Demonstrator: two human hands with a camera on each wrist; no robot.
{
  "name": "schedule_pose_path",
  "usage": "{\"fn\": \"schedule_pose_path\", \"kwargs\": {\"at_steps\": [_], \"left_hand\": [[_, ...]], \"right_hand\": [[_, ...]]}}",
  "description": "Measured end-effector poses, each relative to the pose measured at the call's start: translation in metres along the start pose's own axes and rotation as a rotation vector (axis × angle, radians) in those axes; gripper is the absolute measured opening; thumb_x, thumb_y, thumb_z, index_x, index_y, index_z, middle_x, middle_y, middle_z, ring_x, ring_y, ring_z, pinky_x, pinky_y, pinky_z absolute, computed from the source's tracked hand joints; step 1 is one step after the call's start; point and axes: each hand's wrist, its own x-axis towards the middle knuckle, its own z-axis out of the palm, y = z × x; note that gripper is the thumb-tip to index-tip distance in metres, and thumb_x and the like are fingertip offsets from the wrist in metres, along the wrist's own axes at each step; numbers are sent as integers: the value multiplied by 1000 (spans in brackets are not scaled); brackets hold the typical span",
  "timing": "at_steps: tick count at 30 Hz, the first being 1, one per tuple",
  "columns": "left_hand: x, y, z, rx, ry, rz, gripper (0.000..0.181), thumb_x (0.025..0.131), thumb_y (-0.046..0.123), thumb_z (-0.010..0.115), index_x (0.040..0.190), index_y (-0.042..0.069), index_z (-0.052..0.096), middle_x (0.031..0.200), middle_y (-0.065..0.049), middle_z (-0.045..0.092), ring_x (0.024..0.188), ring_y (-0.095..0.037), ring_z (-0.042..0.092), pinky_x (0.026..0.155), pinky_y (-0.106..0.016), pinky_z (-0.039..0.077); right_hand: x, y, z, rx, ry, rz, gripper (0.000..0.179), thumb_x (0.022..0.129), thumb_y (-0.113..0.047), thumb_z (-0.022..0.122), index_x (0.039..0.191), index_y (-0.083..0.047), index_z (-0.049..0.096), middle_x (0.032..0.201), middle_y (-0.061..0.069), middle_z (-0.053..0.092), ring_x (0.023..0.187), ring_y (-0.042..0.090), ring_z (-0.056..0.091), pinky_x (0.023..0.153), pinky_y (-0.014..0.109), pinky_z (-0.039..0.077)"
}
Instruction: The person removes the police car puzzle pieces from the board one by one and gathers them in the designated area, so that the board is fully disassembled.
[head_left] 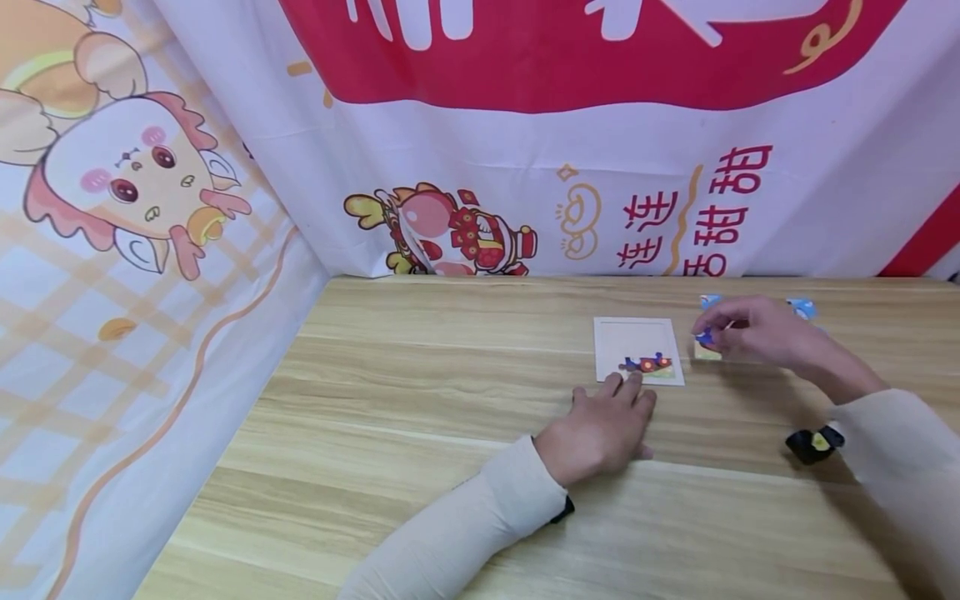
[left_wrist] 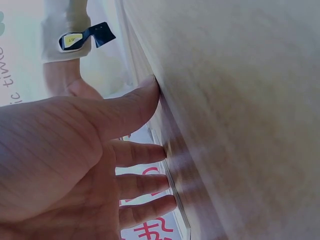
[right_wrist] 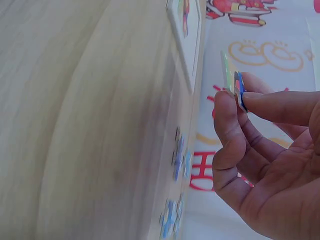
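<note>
A white puzzle tray lies on the table, with a red, blue and green assembled part in its lower right corner. My left hand rests at the tray's near edge, its fingers extended and touching that edge; the left wrist view shows the palm and straight fingers. Just right of the tray, my right hand holds a jigsaw puzzle piece raised above the table. Seen from the right wrist, thumb and fingers pinch this piece by its edge.
Blue puzzle pieces lie behind the right hand, partly covered by it. The wooden table meets a printed cloth backdrop at its far edge. Another printed cloth hangs on the left. A black strap hangs by the right cuff.
</note>
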Motion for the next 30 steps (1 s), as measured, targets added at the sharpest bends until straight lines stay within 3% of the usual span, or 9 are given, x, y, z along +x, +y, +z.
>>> {"fn": "schedule_pose_path", "kwargs": {"at_steps": [8,13,17,30], "left_hand": [[0,0,-1,0,-11,-3,70,102,59,55,162,28,37,172,6,29,156,-15,29,112,-50,47],[-1,0,-2,3,-14,5,69,102,59,54,162,28,37,171,5,29,156,-15,30,112,-50,48],[-1,0,-1,-2,-12,5,70,102,59,55,162,28,37,171,5,29,156,-15,30,112,-50,48],[0,0,-1,-1,-14,7,69,102,59,54,162,29,37,171,6,29,156,-15,30,113,-51,47]], "right_hand": [[-8,14,-6,-4,-17,4,23,102,-4,61,120,-1,75,128,21,68,94,13,61,75,24,56],[-9,21,-5,-13,-36,15,26,101,1,59,121,0,75,110,13,71,83,13,57,70,26,53],[-9,25,-4,2,-66,50,28,102,1,57,123,0,74,102,9,69,83,15,56,68,27,51],[-6,28,0,-12,-50,58,25,100,5,57,115,3,77,119,24,68,78,14,59,65,27,54]]}}
